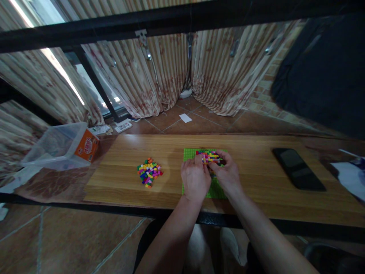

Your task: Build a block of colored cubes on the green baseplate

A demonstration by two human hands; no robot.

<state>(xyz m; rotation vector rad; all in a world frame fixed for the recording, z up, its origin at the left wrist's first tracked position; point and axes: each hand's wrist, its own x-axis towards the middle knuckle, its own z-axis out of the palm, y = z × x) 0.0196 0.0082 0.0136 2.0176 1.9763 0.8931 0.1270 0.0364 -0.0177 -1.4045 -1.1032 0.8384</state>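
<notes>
A green studded baseplate [188,153] lies on the wooden table, partly covered by my hands. Rows of small multicoloured building bricks [210,156] sit on its far part. My left hand [195,178] is closed over the left side of these bricks, its fingertips mostly hidden behind its back. From the right, my right hand [229,173] curls its thumb and fingers around the bricks' near right side. Both hands touch the brick rows; any single brick between the fingers is too small to make out. Left of the plate is a loose pile of coloured bricks [149,172].
A black phone [298,169] lies on the table [119,152] to the right. Beyond the left end stands a clear plastic box [61,146] with an orange label. White paper [348,177] is at the far right. Curtains [165,72] hang behind; a dark bar crosses above.
</notes>
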